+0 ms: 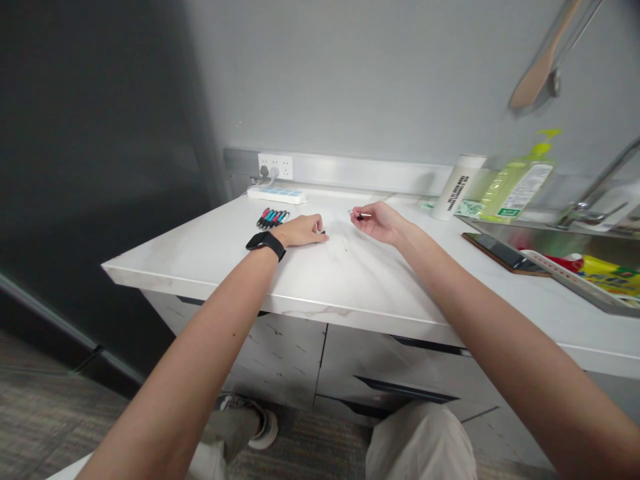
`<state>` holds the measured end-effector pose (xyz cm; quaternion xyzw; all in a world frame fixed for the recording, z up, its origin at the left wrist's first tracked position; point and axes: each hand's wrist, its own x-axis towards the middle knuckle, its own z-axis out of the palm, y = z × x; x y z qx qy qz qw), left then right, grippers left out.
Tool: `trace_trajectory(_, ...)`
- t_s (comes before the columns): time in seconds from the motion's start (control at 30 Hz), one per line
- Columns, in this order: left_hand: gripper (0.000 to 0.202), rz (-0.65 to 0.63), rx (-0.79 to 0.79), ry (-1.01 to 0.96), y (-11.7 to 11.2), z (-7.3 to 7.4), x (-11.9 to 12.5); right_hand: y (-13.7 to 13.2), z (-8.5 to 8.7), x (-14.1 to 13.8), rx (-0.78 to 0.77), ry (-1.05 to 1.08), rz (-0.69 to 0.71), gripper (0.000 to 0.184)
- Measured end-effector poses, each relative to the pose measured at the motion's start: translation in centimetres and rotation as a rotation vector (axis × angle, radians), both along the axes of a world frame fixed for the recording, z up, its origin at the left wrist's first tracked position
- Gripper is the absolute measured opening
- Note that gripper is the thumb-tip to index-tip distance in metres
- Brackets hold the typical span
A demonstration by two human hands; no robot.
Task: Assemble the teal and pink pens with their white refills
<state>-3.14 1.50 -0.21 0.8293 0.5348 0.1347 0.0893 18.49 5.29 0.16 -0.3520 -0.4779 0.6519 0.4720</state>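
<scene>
While both forearms extend across the white marble-patterned surface (385,283), the left hand (300,231) and the right hand (380,223) rest near its back edge, a short gap between them. The left hand lies palm down, with a black smartwatch (266,245) on the wrist. Its fingers (316,228) are curled together around a small dark object (323,232), whose exact form is too small to identify. The right hand is turned palm up, with its thumb and forefinger pinching a slim white-and-dark pen-like piece (361,215) above the surface.

A tight row of slim pens with red, teal and black parts (273,218) lies just beyond the left hand. Behind the row, a white power strip with blue panels (276,195) sits against the wall. To the right stand a white cylindrical bottle (457,187) and a translucent green bottle of liquid (517,183). A dark tablet in a brown case (500,252) lies at the edge of a stainless steel sink (565,245).
</scene>
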Motion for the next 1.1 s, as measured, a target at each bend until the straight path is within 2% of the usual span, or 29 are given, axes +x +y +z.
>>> trace_trajectory(0.27,0.036,-0.004,0.003,-0.003,-0.03,-0.03,0.07,-0.21,0.45,-0.10,-0.036,0.079,-0.033,0.020)
trace_trajectory(0.4,0.035,-0.010,-0.004,0.000,0.02,-0.06,0.08,-0.30,0.52,-0.09,0.015,0.042,-0.030,0.020)
trace_trajectory(0.6,0.035,-0.021,-0.003,-0.006,0.14,-0.11,0.08,-0.54,0.76,-0.15,-0.019,0.076,-0.009,0.020)
trace_trajectory(0.77,0.035,-0.021,-0.009,-0.013,0.10,-0.09,0.16,-0.41,0.70,-0.04,0.033,0.029,0.015,0.017)
trace_trajectory(0.97,0.036,-0.014,-0.021,-0.007,0.05,0.02,0.15,-0.76,0.47,-0.42,0.193,-0.034,0.030,0.016)
trace_trajectory(1.1,0.037,-0.012,-0.025,-0.014,-0.01,0.10,0.20,-0.50,0.06,-0.74,0.373,-0.211,-0.151,0.020)
